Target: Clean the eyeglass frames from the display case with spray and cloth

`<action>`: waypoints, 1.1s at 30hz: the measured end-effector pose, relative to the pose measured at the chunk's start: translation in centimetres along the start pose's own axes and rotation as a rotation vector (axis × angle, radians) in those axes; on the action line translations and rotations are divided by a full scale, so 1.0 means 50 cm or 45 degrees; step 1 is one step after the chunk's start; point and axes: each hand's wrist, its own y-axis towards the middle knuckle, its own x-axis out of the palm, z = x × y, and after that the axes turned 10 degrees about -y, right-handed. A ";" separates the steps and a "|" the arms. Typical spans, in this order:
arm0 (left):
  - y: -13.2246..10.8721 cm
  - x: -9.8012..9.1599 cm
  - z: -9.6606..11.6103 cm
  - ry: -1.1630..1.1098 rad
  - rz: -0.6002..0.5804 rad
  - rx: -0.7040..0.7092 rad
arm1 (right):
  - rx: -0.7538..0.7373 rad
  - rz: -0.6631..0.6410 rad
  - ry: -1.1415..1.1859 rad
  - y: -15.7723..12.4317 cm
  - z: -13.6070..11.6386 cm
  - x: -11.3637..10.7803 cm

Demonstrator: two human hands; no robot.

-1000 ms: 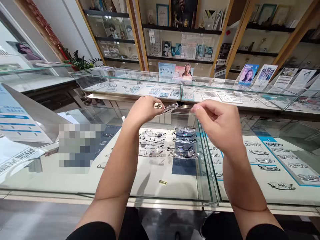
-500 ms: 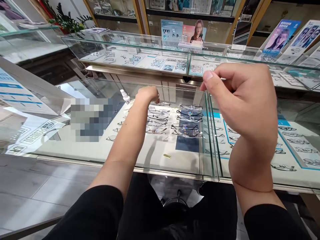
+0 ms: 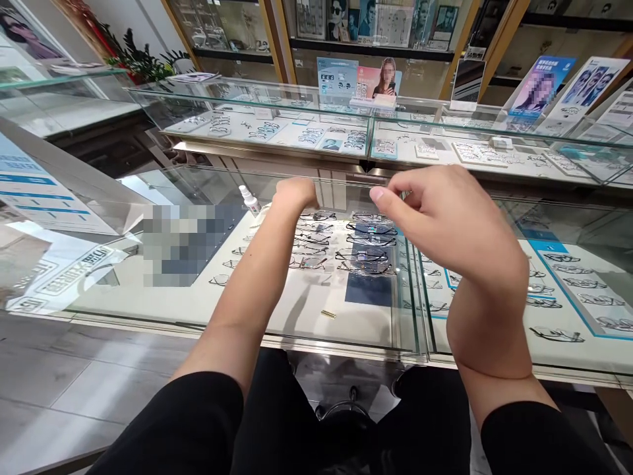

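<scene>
My left hand (image 3: 295, 192) reaches out over the glass display counter (image 3: 277, 333), bent down at the wrist. Its fingers curl away from me, and whatever they hold is hidden. Just below and beyond it lie rows of eyeglasses (image 3: 310, 249). To the right my right hand (image 3: 445, 221) hovers above the counter, wrist sharply bent. Its thumb and fingers are drawn together, and I cannot make out anything between them. Beneath its thumb another column of eyeglasses (image 3: 364, 256) lies partly on a dark blue panel (image 3: 368, 290).
A white spray bottle (image 3: 250, 200) stands beyond my left forearm. A small gold-coloured piece (image 3: 328, 314) lies near the front edge. At left are a white sign stand (image 3: 54, 191) and a blurred patch. A second glass showcase (image 3: 277, 142) runs behind.
My right hand has moved down and to the left, nearer the eyeglasses. My left hand has shifted only slightly. The whole view has tilted up a little.
</scene>
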 end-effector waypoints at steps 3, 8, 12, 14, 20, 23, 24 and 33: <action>-0.097 -0.032 0.041 -0.053 0.275 0.203 | -0.029 -0.017 -0.006 -0.012 0.008 0.007; -0.274 -0.049 0.017 -0.540 0.599 0.655 | -0.002 -0.007 -0.082 -0.044 0.003 -0.010; -0.305 -0.045 -0.120 -0.697 0.503 0.351 | -0.096 0.013 -0.136 -0.067 -0.006 -0.029; -0.294 -0.042 -0.196 -0.781 0.403 0.091 | -0.154 0.003 -0.166 -0.071 -0.003 -0.022; -0.295 -0.006 -0.343 -0.714 0.502 -0.390 | -0.007 -0.389 -0.334 -0.101 0.069 0.055; -0.343 0.045 -0.369 -0.633 0.538 -0.415 | 0.213 -0.471 -0.337 -0.163 0.142 0.092; -0.366 0.071 -0.373 -0.594 0.558 -0.408 | 0.260 -0.482 -0.322 -0.190 0.167 0.103; -0.634 0.383 -0.410 -0.230 0.784 0.163 | 0.622 -0.403 -0.532 -0.452 0.266 0.207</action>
